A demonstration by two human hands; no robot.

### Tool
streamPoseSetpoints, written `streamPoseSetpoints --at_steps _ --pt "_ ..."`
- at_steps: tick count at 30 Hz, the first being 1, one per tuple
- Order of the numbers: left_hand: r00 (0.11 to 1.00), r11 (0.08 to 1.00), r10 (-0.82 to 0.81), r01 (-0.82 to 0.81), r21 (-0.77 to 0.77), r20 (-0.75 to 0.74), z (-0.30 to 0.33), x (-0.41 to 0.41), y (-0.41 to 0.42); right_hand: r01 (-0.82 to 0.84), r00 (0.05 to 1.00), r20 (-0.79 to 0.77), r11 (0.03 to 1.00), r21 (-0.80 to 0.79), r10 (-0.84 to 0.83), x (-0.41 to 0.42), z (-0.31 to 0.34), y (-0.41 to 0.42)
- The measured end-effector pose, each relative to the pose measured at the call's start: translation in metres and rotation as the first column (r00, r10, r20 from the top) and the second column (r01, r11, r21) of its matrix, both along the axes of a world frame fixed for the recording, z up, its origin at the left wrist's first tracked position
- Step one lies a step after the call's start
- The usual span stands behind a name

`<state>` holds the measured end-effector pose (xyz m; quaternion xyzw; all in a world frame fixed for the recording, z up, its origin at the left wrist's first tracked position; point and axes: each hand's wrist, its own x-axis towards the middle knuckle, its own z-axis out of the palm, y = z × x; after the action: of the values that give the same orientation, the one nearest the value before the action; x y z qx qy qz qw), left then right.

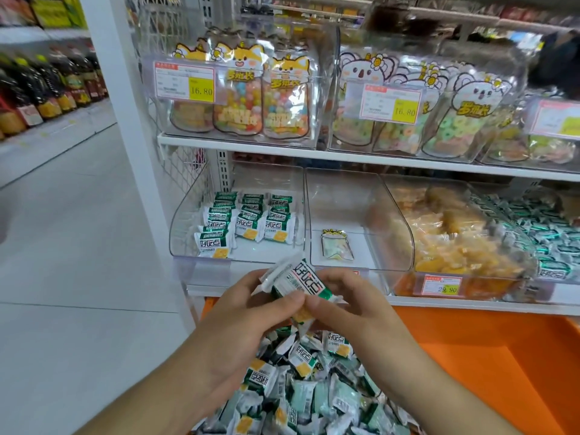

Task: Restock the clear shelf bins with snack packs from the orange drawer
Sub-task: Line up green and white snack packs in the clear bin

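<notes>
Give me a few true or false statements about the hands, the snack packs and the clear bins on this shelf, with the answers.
1. Both hands, left hand and right hand, hold green-and-white snack packs. True.
2. The leftmost clear plastic bin on the lower shelf is full to the brim. False: neat rows of packs cover only part of its floor.
3. The middle clear bin holds one small pouch. True.
4. The orange drawer is empty. False: loose packs are heaped in it.
</notes>
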<state>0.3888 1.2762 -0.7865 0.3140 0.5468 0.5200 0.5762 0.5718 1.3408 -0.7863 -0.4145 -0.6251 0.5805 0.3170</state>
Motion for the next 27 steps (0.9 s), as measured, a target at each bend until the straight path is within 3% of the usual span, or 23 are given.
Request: streamPoseSetpoints --at_steps 3,6,10,14,18,24,27 --pt "0.998 0.999 -0.041 0.041 0.001 -0.037 0.003 -0.003 -0.001 -0.023 1.000 -0.016 1.000 0.001 0.023 0.002 0.007 0.003" --pt "0.964 0.996 -0.084 0.084 -0.011 -0.253 0.008 -0.015 0.002 -0.095 0.993 0.076 0.993 0.067 0.090 0.004 0.013 0.008" --pt "0.870 0.982 -0.183 0.189 -0.033 -0.458 0.017 -0.036 0.010 -0.204 0.950 0.276 0.962 0.179 0.150 -0.001 0.012 0.020" --pt "0.718 0.955 -0.273 0.284 -0.087 -0.641 0.022 -0.051 0.021 -0.280 0.908 0.379 0.933 0.224 0.182 -0.010 0.009 0.033" --pt "0.634 0.957 -0.254 0.276 -0.093 -0.731 0.027 -0.064 0.041 -0.271 0.921 0.340 0.941 0.203 0.192 -0.013 0.008 0.046" --pt "0.551 0.998 -0.020 0.067 0.021 -0.834 0.024 -0.091 0.107 -0.016 0.986 0.165 0.964 0.266 -0.029 0.000 0.007 0.078" --pt "0.499 0.999 -0.013 0.040 0.008 -0.866 0.006 -0.091 0.147 0.034 0.986 0.147 0.969 0.244 -0.072 0.008 0.005 0.084"
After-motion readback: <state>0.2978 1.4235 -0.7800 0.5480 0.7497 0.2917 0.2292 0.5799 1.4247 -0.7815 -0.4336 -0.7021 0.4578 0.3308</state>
